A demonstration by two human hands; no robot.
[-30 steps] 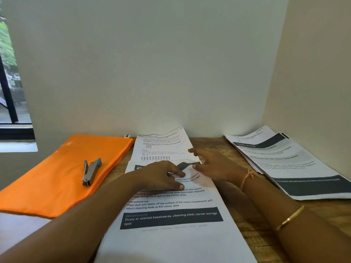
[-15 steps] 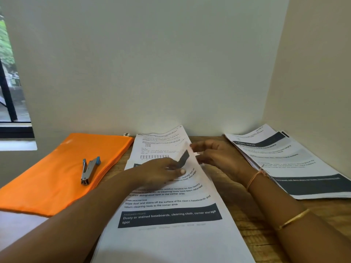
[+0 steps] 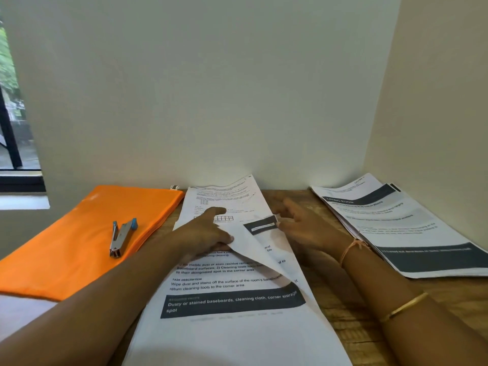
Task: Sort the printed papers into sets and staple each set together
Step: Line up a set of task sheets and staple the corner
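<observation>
The fingers (image 3: 217,211) of the left hand (image 3: 203,233) lay on the middle stack of printed papers (image 3: 224,334), the forefinger stretched straight ahead and the thumb pressed down at the fold of the top sheet (image 3: 253,249). The fingers (image 3: 286,204) of the right hand (image 3: 306,228) were loosely spread, their tips at that sheet's turned-up far corner; whether they pinched it could not be told.

The wooden bench (image 3: 343,326) stood in a corner between two pale walls. The middle stack ran from the near edge toward the back wall, its top sheet peeled back diagonally between the hands. To the left lay a flat orange pouch (image 3: 79,247), just beside the stack. A second pile of printed papers (image 3: 412,233) lay fanned along the right wall, apart from the right forearm. Beyond the left hand lay a sheet with a small grid (image 3: 227,196), reaching the back wall. A metal stapler (image 3: 120,237) with blue ends rested on the pouch. The right forearm bore a gold bangle (image 3: 404,306) and, at the wrist, an orange thread (image 3: 348,249).
</observation>
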